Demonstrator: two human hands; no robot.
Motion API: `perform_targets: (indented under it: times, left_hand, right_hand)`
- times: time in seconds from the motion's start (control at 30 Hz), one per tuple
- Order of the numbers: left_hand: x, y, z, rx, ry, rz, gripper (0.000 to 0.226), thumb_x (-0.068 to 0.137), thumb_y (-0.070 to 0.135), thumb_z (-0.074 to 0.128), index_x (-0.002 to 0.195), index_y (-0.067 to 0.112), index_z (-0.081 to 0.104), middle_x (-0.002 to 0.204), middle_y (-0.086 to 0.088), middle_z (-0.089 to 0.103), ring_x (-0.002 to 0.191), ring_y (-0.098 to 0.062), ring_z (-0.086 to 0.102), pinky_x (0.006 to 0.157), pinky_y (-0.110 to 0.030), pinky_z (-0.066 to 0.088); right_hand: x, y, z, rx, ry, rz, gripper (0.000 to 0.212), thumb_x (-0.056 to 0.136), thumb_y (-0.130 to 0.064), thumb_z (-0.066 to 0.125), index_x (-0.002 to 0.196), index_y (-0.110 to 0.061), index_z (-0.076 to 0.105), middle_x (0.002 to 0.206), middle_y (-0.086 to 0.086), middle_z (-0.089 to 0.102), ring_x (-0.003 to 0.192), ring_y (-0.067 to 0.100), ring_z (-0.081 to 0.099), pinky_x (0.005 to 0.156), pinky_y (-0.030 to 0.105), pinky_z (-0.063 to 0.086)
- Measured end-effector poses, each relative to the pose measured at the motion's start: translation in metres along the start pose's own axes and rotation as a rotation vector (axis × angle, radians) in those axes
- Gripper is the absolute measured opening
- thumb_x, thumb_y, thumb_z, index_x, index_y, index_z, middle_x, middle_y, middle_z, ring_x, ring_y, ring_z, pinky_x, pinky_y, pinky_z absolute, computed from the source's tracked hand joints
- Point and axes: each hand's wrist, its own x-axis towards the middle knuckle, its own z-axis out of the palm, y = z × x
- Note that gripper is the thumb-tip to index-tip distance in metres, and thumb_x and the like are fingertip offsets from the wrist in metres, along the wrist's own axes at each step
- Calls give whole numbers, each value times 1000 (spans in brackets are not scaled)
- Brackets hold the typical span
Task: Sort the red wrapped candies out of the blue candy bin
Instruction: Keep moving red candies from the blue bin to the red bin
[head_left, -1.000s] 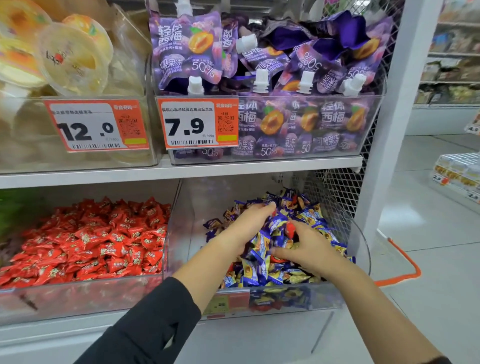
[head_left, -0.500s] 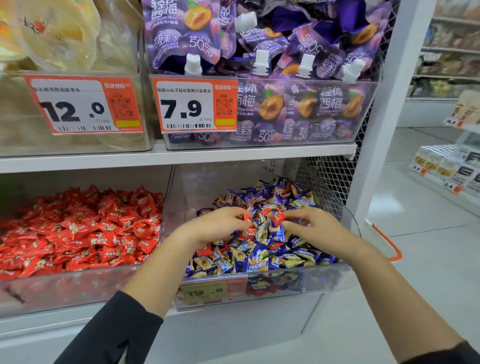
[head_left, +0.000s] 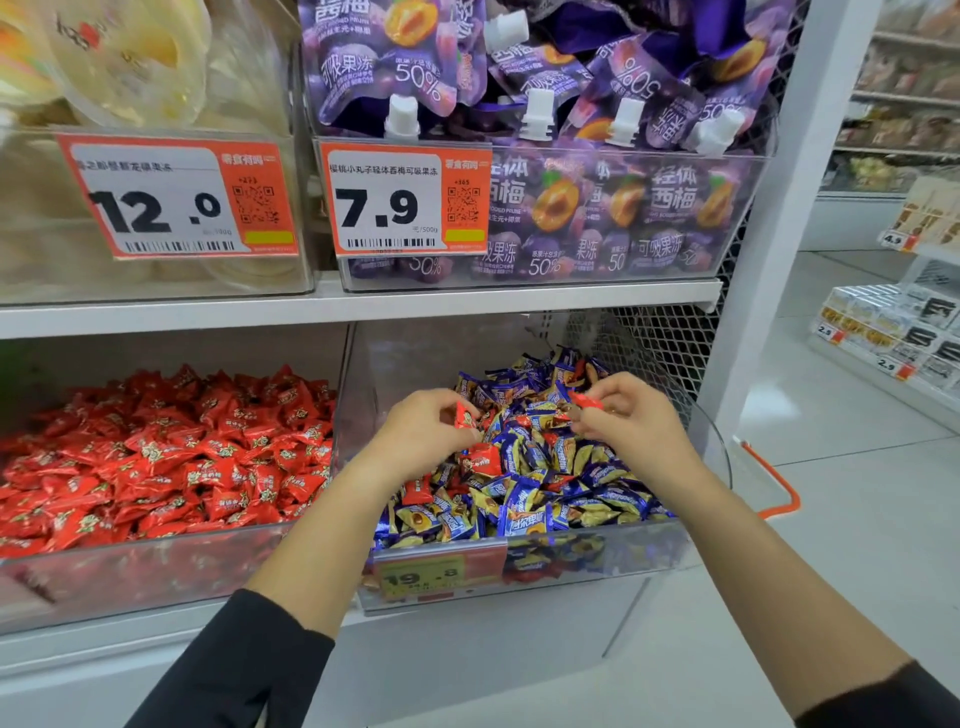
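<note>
Plainly, left hand: the left hand (head_left: 423, 434) hovered over the near-left part of the blue heap, fingers curled, pinching a small red wrapped candy (head_left: 464, 415) between thumb and fingertips, lifted just clear of the pile.
Right hand: the right hand (head_left: 631, 421) was raised over the right side of the same heap, fingers bent, gripping a second red wrapped candy (head_left: 586, 401) at its fingertips.
Between the hands: the two held sweets faced each other across a short gap, with blue wrappers showing below them.
Blue bin: the clear plastic bin of blue-and-gold wrapped candies (head_left: 613, 558) sat on the lower shelf, at the right end, beside a white mesh side panel (head_left: 654, 343).
Strays left in it: a larger red wrapped piece (head_left: 482, 461) lay on the heap just below the left hand's fingers; another red piece (head_left: 417, 491) lay near that wrist, by the bin's left wall.
Red bin: a clear bin heaped with red wrapped candies (head_left: 156, 462) stood just beside the blue one, to its left, touching wall to wall.
Price tag: an orange-and-yellow label reading 19.8 (head_left: 439, 571) was fixed to the blue bin's front.
Upper shelf: purple spouted jelly pouches (head_left: 571, 119) filled a clear bin above, tagged 7.9.
Sleeves: both forearms were bare, with black sleeves (head_left: 244, 670) pushed back.
</note>
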Motion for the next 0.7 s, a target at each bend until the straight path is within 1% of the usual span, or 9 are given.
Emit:
perform_targets:
  times: [0.03, 0.1, 0.17, 0.23, 0.3, 0.37, 0.47, 0.57, 0.7]
  left_hand:
    - [0, 0, -1, -58, 43, -35, 21, 79, 12, 72, 86, 28, 61, 103, -3, 65, 92, -22, 66, 84, -36, 54]
    - [2, 1, -2, -116, 77, -104, 27, 75, 2, 70, 82, 22, 54, 93, -6, 62, 85, -26, 68, 82, -44, 56]
    - [3, 1, 1, -44, 40, -129, 27, 77, 2, 66, 83, 21, 48, 93, -6, 60, 80, -21, 65, 76, -37, 55]
    - [0, 2, 3, 89, -18, -108, 23, 80, 12, 67, 90, 22, 48, 100, -3, 58, 80, -16, 56, 66, -29, 45]
    - [-2, 3, 3, 175, -62, -71, 25, 83, 29, 70, 102, 21, 56, 107, 6, 53, 91, -12, 52, 72, -27, 39]
    - [-5, 2, 2, 259, -116, -46, 27, 85, 39, 69, 103, 19, 67, 110, 8, 55, 100, -10, 51, 79, -23, 37]
    - [-4, -2, 7, 388, -221, -76, 21, 88, 38, 65, 92, 18, 69, 100, -2, 60, 95, -18, 54, 71, -21, 38]
    - [-3, -5, 6, 456, -252, -107, 25, 92, 37, 60, 83, 14, 57, 87, -2, 45, 82, -19, 43, 59, -24, 33]
    - [0, -11, 1, 518, -110, -110, 22, 99, 26, 48, 101, 9, 60, 100, -11, 61, 81, -24, 53, 70, -28, 42]
  right_hand:
    - [-2, -2, -2, 45, -33, 27, 11, 86, -8, 64, 88, -13, 54, 92, 14, 70, 86, 27, 69, 82, 45, 56]
    - [-5, -4, -4, 23, -83, 54, 12, 89, -2, 56, 90, -13, 51, 89, 15, 66, 76, 24, 67, 79, 41, 56]
    - [-8, -1, -6, -136, -143, 65, 16, 89, -3, 52, 93, -19, 54, 77, 3, 58, 64, 18, 56, 69, 34, 49]
    - [-12, 1, -6, -311, -235, 50, 13, 86, -14, 61, 91, -25, 58, 67, -6, 52, 59, 13, 47, 61, 27, 41]
    - [-16, 1, -4, -530, -307, -12, 15, 79, -37, 73, 88, -31, 63, 77, -13, 60, 70, 7, 55, 68, 25, 46]
    - [-16, 1, 0, -694, -383, -47, 30, 73, -55, 74, 95, -36, 68, 102, -16, 66, 94, 6, 59, 84, 30, 49]
    - [-16, -1, 2, -762, -436, -46, 41, 75, -57, 71, 111, -37, 68, 117, -15, 63, 106, 9, 57, 92, 29, 47]
    - [-15, -1, 2, -765, -437, -41, 31, 76, -55, 72, 100, -35, 70, 105, -11, 65, 96, 10, 60, 86, 31, 51]
    - [-15, 3, 3, -682, -379, -75, 25, 79, -48, 71, 84, -25, 64, 84, -3, 66, 77, 10, 60, 71, 29, 49]
